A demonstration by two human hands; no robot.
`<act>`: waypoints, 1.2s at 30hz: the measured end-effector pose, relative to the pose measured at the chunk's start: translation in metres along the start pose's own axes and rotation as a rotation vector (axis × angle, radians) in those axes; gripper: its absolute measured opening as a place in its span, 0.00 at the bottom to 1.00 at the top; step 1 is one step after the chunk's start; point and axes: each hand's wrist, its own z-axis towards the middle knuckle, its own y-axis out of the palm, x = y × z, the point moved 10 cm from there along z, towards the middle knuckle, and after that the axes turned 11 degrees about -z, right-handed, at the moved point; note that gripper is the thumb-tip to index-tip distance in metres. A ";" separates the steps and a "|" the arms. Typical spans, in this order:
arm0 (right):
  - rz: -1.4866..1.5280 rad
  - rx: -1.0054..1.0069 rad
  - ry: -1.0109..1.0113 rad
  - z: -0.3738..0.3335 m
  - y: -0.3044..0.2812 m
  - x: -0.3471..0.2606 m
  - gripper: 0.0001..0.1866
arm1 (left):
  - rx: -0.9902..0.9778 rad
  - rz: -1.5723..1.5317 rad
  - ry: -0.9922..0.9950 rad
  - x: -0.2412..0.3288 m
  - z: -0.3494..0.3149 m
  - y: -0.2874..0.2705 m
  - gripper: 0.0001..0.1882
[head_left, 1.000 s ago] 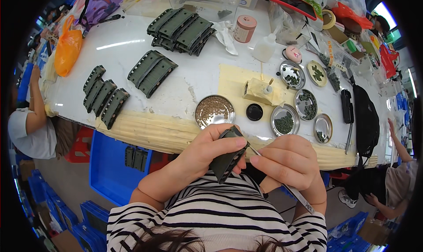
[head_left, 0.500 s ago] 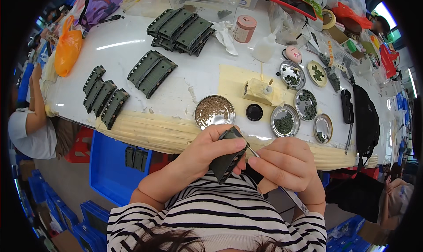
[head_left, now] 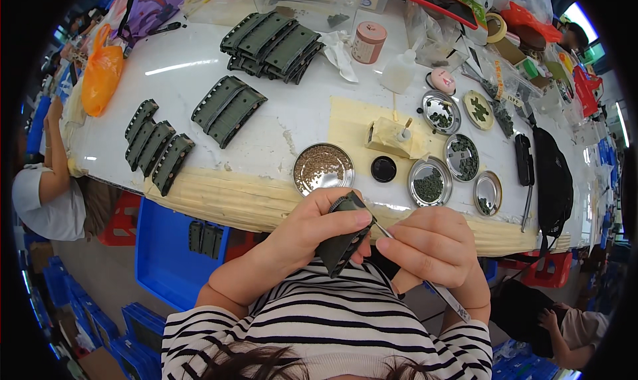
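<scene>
Above my lap, at the table's near edge, my left hand (head_left: pixel 307 224) grips a curved dark green plastic part (head_left: pixel 340 250), thumb on top. Small pieces line its right edge. A pair of slim metal tweezers (head_left: pixel 448 302) is pinched in my right hand (head_left: pixel 432 247), with its tip against that edge; whether the tip holds anything is too small to tell. Just beyond stand a round tin of brown bits (head_left: pixel 323 147), a small black round cap (head_left: pixel 383 169) and tins of tiny green pieces (head_left: pixel 413 190).
More green parts lie in a stack (head_left: pixel 272 44), as a pair (head_left: pixel 229 111) and in a stepped group (head_left: pixel 156 144) on the left. A blue tray (head_left: pixel 163 267) sits below the table edge. A clear squeeze bottle (head_left: pixel 399 73) and a black pouch (head_left: pixel 555 180) are farther right. People sit on both sides.
My hands, the green part and the tweezers stay nearly in place, the tweezers' rear end shifting slightly right. At the lower right, another person's arm and hand have moved.
</scene>
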 end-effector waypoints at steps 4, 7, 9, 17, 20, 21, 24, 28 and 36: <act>-0.007 -0.003 -0.007 -0.001 0.000 -0.001 0.21 | 0.005 0.006 -0.001 0.000 0.000 0.000 0.11; -0.011 0.022 -0.006 -0.002 -0.001 -0.001 0.21 | 0.004 0.005 0.006 0.000 0.000 0.000 0.11; -0.013 0.022 0.005 -0.002 -0.004 0.000 0.21 | 0.001 0.005 0.012 0.000 0.001 -0.001 0.11; -0.106 -0.103 0.038 0.000 0.004 -0.002 0.22 | 0.013 -0.001 -0.002 0.001 0.000 0.001 0.10; -0.133 -0.118 0.031 0.001 0.006 -0.004 0.22 | 0.005 -0.008 0.000 0.000 0.000 0.002 0.10; -0.138 -0.120 0.028 0.001 0.006 -0.004 0.22 | 0.007 -0.007 0.000 0.000 0.000 0.001 0.10; -0.113 -0.107 -0.019 0.004 0.004 -0.006 0.20 | 0.013 0.001 0.002 0.000 -0.001 0.001 0.10; -0.086 -0.102 -0.035 0.003 0.004 -0.006 0.19 | 0.026 0.024 0.012 -0.001 0.000 0.001 0.10; -0.042 -0.076 0.038 -0.006 0.006 0.001 0.21 | 0.046 -0.012 -0.044 -0.004 0.001 0.001 0.09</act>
